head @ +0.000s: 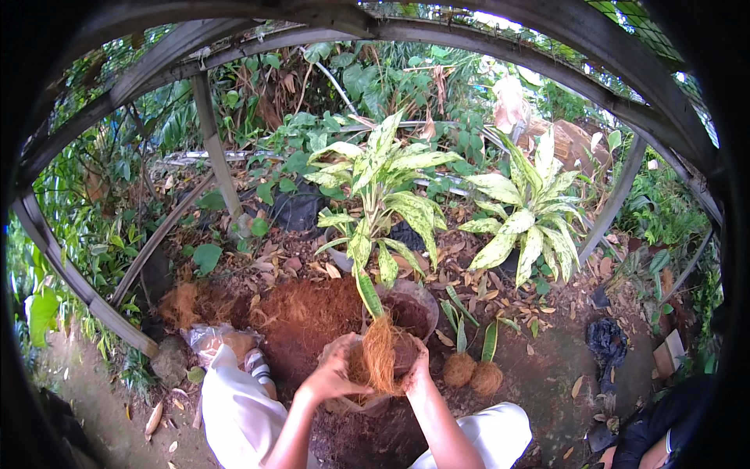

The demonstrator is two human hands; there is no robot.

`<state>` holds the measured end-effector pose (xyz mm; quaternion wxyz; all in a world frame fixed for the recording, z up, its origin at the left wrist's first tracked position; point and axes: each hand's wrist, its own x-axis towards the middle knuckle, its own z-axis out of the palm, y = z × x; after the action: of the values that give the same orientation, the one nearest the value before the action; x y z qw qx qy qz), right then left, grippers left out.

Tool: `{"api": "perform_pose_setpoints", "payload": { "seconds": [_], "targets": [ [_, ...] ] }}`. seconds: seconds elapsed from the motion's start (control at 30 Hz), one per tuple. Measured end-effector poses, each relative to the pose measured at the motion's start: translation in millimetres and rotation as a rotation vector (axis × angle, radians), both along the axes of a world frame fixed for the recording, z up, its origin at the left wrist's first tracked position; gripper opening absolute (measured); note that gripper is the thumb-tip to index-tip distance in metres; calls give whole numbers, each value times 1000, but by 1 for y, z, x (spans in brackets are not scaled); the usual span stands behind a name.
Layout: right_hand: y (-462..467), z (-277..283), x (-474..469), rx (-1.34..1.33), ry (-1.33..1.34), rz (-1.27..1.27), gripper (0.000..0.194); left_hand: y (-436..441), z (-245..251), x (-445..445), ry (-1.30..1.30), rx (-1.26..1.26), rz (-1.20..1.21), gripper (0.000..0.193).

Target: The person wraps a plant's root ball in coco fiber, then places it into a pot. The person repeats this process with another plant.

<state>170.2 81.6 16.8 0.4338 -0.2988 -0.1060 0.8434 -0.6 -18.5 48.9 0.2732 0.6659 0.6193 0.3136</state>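
Note:
A variegated snake plant leaf [368,295] stands up from a hanging bundle of coconut fibre [379,354] between my two hands. My left hand [336,371] cups loose fibre on the bundle's left side, its thumb pointing inward. On the other side, my right hand [417,364] grips a dark brown rounded clump [404,354] pressed against the fibre. Below them is an open bag [358,405], partly hidden by my hands. Just beyond sits a translucent plastic pot [430,305] with brown soil inside.
Two fibre-wrapped balls [459,370] [486,379] with leaf cuttings lie at right. Reddish-brown coir [310,311] is heaped at left near a plastic bag [220,341]. Variegated potted plants [375,193] [527,217] stand ahead. Another person [662,428] is at lower right.

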Motion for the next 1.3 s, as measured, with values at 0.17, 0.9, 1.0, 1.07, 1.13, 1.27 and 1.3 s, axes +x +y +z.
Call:
{"api": "perform_pose_setpoints", "payload": {
  "seconds": [0.17,0.9,1.0,1.07,1.13,1.27,1.3],
  "targets": [
    [-4,9,4,13,-192,-63,31,18,-17,42,85,289,17,121],
    [23,-23,24,225,-250,-87,30,36,2,66,-90,360,45,104],
    [27,-33,21,283,-331,-96,31,35,2,62,-165,318,45,104],
    [26,-32,19,456,-415,-89,33,35,-3,60,-170,330,69,105],
    [21,-27,15,524,-450,-98,32,33,-12,56,-157,294,80,106],
    [14,-16,6,584,-494,3,34,29,-30,46,-233,319,104,110],
    [15,-14,3,601,-448,50,37,28,-34,43,-245,316,115,111]
  ]
}}
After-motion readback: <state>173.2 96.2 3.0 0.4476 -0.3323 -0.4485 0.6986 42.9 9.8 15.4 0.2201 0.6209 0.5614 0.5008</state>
